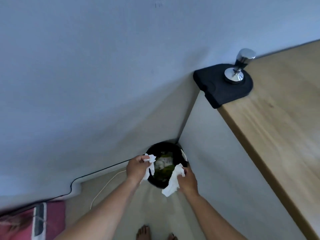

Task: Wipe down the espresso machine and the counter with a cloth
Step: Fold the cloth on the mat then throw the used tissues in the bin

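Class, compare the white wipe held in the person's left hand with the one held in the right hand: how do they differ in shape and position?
The left hand's wipe is bunched at the fingertips, with a narrow strip trailing down; the right hand's wipe hangs open as a broader sheet. The left hand's wipe sits over the far-left rim of the black bin; the right hand's wipe drapes lower, past the near rim. Both are white, crumpled, and pinched over the bin.

Home coffee corner: tamper (239, 66), wooden counter (280, 129).
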`<state>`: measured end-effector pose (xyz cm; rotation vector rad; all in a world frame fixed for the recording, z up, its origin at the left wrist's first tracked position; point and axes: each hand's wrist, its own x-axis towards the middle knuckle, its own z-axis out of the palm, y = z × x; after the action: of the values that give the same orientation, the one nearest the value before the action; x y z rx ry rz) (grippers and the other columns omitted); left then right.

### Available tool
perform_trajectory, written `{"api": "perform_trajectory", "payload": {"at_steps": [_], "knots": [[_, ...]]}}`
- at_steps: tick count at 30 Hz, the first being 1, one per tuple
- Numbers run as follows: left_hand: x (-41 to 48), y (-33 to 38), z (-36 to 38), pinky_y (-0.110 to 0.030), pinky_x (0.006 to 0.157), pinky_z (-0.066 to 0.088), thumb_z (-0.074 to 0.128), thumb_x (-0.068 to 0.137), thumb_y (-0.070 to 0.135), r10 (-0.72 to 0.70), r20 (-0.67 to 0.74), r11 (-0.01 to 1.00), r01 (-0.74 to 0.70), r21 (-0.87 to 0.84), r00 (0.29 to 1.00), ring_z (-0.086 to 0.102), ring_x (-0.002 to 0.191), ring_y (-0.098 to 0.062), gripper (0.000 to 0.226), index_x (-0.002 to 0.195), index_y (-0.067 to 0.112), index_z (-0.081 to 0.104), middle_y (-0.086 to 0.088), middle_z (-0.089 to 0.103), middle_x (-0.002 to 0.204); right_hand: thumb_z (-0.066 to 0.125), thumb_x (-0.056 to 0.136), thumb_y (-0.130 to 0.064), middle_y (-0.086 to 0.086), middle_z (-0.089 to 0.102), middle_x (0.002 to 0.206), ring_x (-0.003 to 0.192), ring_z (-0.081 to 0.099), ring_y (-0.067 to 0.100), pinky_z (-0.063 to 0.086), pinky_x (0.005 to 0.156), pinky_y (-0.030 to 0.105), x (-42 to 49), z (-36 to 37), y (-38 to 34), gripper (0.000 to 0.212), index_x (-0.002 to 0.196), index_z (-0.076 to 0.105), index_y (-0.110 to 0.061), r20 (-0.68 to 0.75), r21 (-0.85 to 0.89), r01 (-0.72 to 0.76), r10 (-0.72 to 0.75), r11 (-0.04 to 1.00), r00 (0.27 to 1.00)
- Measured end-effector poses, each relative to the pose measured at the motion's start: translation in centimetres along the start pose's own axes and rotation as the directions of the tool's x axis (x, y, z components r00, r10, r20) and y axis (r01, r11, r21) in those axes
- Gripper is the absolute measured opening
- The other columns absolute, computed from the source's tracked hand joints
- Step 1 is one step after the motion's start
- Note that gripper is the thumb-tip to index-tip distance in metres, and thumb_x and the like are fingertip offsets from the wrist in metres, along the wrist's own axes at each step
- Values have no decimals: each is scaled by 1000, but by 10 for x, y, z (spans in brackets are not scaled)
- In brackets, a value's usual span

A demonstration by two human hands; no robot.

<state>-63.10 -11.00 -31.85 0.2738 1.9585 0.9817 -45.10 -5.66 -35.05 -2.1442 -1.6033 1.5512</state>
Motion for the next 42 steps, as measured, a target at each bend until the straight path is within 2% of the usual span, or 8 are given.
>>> {"api": "perform_trajectory", "payload": {"at_steps": [5,13,16,20,24,31,38,42], "knots": [[62,-36,32,-27,59,40,70,73,27,-69,53,985,76,-156,996,53,56,-28,14,60,25,73,-17,67,65,48,87,-12,10,64,121,105,63,29,54,89,40,73,47,28,42,128,57,-17,-32,117,-106,111,987,993],[148,-78,80,-28,71,52,59,89,8,-168,49,902,174,-396,985,63,78,-21,19,106,13,67,-7,69,93,50,88,-9,11,60,127,110,59,31,51,92,39,154,90,44,46,133,52,-15,-128,233,-122,155,965,980],[169,-97,90,-26,74,52,58,91,13,-140,70,942,155,-299,988,64,90,-19,22,110,18,67,-3,69,103,57,91,-15,11,54,135,119,53,31,44,96,36,172,101,51,52,141,44,-13,-107,228,-93,120,969,987],[181,-128,96,-32,103,43,55,93,16,-152,189,988,156,-7,970,57,113,-20,31,123,19,62,-3,61,126,56,95,-22,5,52,137,126,49,27,37,97,28,187,112,67,52,145,43,-17,-13,208,-91,96,974,995],[182,-147,96,-22,96,39,54,95,18,-217,236,974,195,114,947,52,119,-21,38,132,22,55,-2,53,134,47,97,-14,9,57,132,112,54,23,38,88,25,191,116,83,40,137,51,-10,-9,196,-132,136,972,991],[166,-137,90,-33,99,46,53,88,22,-196,149,965,164,203,969,59,110,-21,26,107,30,69,-1,63,123,43,96,-10,6,58,132,119,54,25,40,92,27,164,102,74,39,132,57,-14,-14,187,-157,162,970,987],[88,-49,74,-29,87,45,44,92,16,-44,175,953,-11,302,984,60,100,-21,26,88,25,67,-2,64,102,43,93,-9,5,60,133,114,58,22,46,93,29,92,41,10,40,129,60,-15,-32,157,-73,79,985,996],[27,3,52,-27,94,46,49,88,15,21,176,934,-82,348,984,60,108,-17,28,103,27,70,5,66,116,42,94,-7,4,60,132,112,59,20,41,80,19,26,-2,-34,40,129,60,-13,-57,158,10,-1,987,998]]}}
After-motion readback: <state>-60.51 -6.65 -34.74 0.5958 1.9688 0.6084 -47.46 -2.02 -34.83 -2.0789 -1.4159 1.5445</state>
